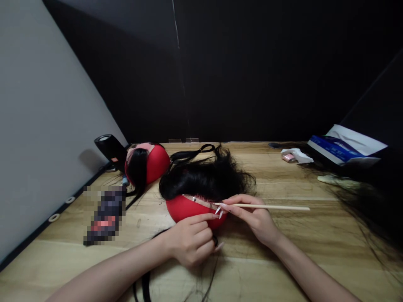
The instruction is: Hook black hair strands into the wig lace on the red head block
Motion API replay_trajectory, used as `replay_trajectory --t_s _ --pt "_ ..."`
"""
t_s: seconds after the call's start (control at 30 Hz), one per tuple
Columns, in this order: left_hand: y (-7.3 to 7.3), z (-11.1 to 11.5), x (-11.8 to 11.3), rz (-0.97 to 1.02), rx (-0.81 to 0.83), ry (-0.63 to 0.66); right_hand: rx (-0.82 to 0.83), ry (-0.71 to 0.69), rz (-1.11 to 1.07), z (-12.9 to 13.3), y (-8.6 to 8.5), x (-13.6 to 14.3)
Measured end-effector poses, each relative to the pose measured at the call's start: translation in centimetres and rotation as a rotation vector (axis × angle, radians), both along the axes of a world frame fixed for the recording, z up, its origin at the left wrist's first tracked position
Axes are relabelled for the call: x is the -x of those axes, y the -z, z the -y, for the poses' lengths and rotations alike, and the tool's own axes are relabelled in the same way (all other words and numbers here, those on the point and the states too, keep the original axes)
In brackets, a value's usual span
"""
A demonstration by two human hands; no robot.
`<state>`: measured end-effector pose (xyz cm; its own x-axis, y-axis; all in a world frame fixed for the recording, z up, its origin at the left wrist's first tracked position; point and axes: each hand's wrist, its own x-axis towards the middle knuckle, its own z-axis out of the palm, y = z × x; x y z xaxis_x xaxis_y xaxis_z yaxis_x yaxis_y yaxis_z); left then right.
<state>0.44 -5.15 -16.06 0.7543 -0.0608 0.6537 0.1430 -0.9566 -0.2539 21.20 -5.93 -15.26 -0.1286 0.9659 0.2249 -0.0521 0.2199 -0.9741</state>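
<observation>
A red head form [181,210] lies on the wooden table, with black hair [201,180] over its far side and a pale lace strip [201,201] along the hair's edge. My right hand [252,216] pinches a thin wooden stick [277,206], whose left end meets the lace. Against the front of the form, my left hand [193,239] stretches its index finger toward the right fingertips. Its other fingers are curled, with dark strands beside them; whether they grip the strands is unclear.
A second red head form [157,162] with black hair stands at the back left beside a black cylinder [110,151]. A blue and white packet [343,149] and a crumpled tissue [300,156] lie at the back right. Loose black hairs spread along the right side.
</observation>
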Motion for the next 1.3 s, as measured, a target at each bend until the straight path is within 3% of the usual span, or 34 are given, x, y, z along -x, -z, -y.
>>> replay_trajectory --t_s 1.3 --pt "0.16 0.02 -0.05 -0.004 0.005 -0.003 0.025 -0.016 -0.03 0.14 -0.03 0.17"
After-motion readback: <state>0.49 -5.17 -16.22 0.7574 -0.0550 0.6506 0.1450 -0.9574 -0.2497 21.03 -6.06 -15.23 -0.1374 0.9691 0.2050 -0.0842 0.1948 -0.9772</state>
